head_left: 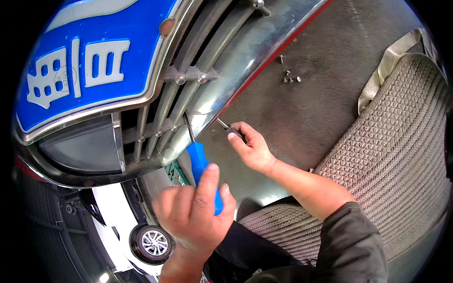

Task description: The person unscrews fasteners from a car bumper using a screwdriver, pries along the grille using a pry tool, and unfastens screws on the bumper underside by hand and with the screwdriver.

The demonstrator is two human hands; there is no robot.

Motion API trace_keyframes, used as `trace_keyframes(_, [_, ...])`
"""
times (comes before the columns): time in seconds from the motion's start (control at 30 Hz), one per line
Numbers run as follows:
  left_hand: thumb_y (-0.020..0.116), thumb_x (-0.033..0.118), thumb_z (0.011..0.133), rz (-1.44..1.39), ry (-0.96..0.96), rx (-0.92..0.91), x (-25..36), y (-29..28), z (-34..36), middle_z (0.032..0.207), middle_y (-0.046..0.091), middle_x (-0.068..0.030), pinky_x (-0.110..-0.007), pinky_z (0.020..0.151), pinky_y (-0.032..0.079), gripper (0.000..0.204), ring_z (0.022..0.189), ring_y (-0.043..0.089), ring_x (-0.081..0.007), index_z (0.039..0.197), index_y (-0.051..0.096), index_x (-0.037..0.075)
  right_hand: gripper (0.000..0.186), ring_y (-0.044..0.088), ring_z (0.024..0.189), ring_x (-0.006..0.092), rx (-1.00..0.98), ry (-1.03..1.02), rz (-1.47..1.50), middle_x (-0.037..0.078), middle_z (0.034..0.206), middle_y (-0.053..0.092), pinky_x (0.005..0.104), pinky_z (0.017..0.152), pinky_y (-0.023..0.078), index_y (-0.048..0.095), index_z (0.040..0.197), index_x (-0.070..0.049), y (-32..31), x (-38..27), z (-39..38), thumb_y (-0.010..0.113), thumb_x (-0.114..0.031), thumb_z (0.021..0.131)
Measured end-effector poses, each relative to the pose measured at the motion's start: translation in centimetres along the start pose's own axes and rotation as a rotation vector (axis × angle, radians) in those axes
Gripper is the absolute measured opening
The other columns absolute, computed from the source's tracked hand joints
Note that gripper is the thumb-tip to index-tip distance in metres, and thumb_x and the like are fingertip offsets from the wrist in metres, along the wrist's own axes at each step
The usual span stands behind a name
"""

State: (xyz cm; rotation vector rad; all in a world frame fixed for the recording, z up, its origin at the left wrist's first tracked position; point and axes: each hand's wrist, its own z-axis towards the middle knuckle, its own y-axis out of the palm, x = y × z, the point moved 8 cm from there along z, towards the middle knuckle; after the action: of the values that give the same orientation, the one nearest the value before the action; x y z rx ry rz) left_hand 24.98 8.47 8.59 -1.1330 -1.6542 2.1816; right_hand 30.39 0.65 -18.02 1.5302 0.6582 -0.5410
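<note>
My left hand [196, 212] is closed around the blue handle of a screwdriver [198, 160]. Its thin metal shaft reaches up to the chrome bars of a car's front grille [179, 101], and the tip is hidden among them. Farther right, my right hand [255, 148] grips the dark handle of a second tool, which looks like a screwdriver [222, 123]. That shaft points at the red-edged lower rim of the bumper [250, 78]; I cannot tell whether its tip touches. A blue number plate [108, 99] in a metal frame sits left of the grille.
Several small screws or clips [298, 79] lie on the grey floor [339, 61] beyond my right hand. A woven beige mat [377, 155] with a strap [391, 56] spreads out at the right. A white car [108, 212] stands at lower left, near a green slotted object [175, 173].
</note>
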Motion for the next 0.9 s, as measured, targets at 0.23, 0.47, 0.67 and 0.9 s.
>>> trace_keyframes(0.23, [0.066,0.014,0.089,-0.113,0.064,0.206,-2.4,-0.9,1.8,0.107,0.058,-0.0161,-0.049,0.095,0.051,0.025,0.102,0.059,-0.0334,0.111,0.066,0.002,0.024,0.053,0.082,0.0081,0.019,0.032,-0.03,0.0,0.09,0.059,0.0271,0.075,0.049,0.062,0.117,-0.004,-0.6,0.2,-0.1,0.063,-0.024,0.104])
trace_keyframes(0.47, [0.049,0.018,0.101,-0.816,0.204,0.337,-3.8,0.8,3.5,0.082,0.054,-0.0083,-0.051,0.091,0.053,0.026,0.082,0.059,-0.0229,0.122,0.05,0.002,0.023,0.051,0.081,0.0073,0.021,0.049,-0.014,-0.001,0.09,0.058,0.0265,0.073,0.048,0.062,0.116,-0.005,-0.6,-0.4,-0.1,0.062,-0.024,0.105])
trace_keyframes(0.67, [0.048,0.023,0.105,-0.945,0.056,0.562,-4.8,1.0,4.2,0.06,0.047,-0.0026,-0.038,0.069,0.05,0.023,0.061,0.048,-0.0161,0.119,0.047,0.004,0.023,0.05,0.079,0.007,0.011,0.059,0.042,-0.002,0.089,0.056,0.0261,0.071,0.047,0.061,0.117,-0.005,-0.7,0.1,0.3,0.061,-0.024,0.105])
trace_keyframes(0.9, [0.047,0.027,0.108,-0.958,0.058,0.58,-4.5,1.3,5.1,0.06,0.045,-0.0015,-0.035,0.064,0.048,0.024,0.057,0.045,-0.0136,0.117,0.047,0.005,0.026,0.056,0.091,0.018,-0.009,0.08,-0.067,0.007,0.1,0.059,0.0336,0.083,0.049,0.06,0.12,-0.004,-0.8,-0.5,0.5,0.059,-0.025,0.106])
